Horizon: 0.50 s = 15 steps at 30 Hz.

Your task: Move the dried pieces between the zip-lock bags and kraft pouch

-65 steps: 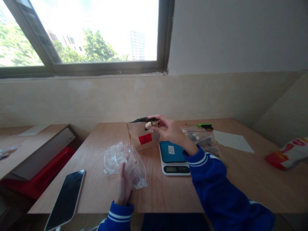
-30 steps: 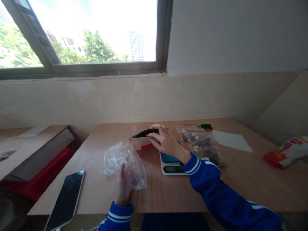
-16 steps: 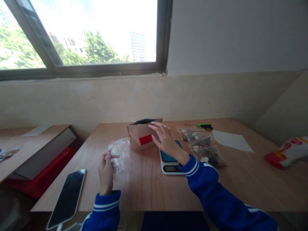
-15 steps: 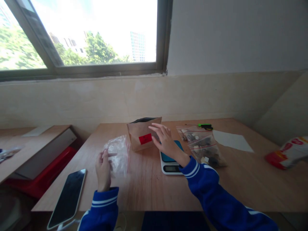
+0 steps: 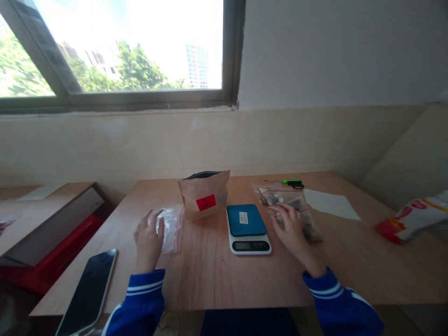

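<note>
My left hand [image 5: 149,238] is open, fingers curved and apart, beside a clear zip bag [image 5: 171,228] with a red seal line lying on the table. Over on the right, my right hand [image 5: 289,228] hovers with fingers spread above filled zip bags [image 5: 310,228], partly hiding them; whether it touches them I cannot tell. Between my hands sits a white kitchen scale [image 5: 250,247] with a blue top plate. Behind it to the left stands a brown paper pouch [image 5: 191,189], its top open and a red label on the front.
A phone [image 5: 89,289] with a cable lies at the table's left edge. Behind the filled bags is a green and black tool [image 5: 294,183], beside a white paper sheet [image 5: 331,204]. A red and white package [image 5: 409,219] lies at the far right.
My right hand has moved right, from over the scale to above the filled zip bags. The left hand's fingers have spread beside the clear bag, which now lies flatter.
</note>
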{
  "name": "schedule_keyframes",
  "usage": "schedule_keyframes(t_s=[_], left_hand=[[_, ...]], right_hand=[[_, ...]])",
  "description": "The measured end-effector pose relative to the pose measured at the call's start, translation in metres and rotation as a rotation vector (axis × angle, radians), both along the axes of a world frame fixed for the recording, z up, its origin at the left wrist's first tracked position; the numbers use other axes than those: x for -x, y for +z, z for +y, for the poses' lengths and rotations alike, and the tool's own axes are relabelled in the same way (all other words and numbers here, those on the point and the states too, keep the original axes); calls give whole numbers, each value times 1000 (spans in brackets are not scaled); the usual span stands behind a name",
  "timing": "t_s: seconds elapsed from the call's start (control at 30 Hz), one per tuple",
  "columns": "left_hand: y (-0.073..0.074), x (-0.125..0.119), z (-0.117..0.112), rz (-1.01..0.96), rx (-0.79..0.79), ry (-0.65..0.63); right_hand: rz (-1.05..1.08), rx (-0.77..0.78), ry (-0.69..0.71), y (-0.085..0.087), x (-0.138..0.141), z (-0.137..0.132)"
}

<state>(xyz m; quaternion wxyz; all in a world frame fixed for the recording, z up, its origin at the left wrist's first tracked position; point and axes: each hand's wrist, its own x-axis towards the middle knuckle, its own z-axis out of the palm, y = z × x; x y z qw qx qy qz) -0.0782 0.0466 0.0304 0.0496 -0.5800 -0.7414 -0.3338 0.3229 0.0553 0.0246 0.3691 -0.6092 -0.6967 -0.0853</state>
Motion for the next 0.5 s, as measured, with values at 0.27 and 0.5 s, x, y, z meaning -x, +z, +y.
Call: schedule_keyframes(t_s=[0.27, 0.5], left_hand=[[-48, -14, 7, -47, 436, -43], [-6, -12, -2, -257, 63, -104]], right_hand=[[-132, 258, -339, -54, -40, -19], [137, 185, -195, -36, -61, -28]])
